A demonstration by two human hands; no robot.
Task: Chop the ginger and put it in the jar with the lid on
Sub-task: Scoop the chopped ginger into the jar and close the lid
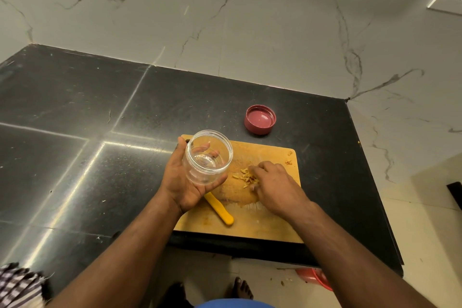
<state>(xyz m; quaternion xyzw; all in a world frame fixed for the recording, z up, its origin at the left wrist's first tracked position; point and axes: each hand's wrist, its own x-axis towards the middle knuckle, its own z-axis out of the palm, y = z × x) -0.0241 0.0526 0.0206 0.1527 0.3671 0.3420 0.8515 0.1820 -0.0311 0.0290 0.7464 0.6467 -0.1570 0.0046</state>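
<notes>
My left hand point(180, 182) grips a clear plastic jar point(207, 157) from the side and holds it tilted above the left part of the wooden cutting board point(265, 222). A few ginger bits lie in the jar's bottom. My right hand point(272, 182) lies on the board with its fingertips curled into a small pile of chopped ginger point(243, 175). A few more scraps point(289, 160) lie near the board's far right corner. The red lid point(260, 119) lies upside down on the counter behind the board. A yellow-handled knife point(220, 210) lies on the board, its blade hidden under my left hand.
The board sits at the front edge of a black stone counter point(100, 132) in a corner of marble walls. A red tub point(316, 279) stands on the floor below the counter edge. Striped cloth point(17, 285) shows at the lower left.
</notes>
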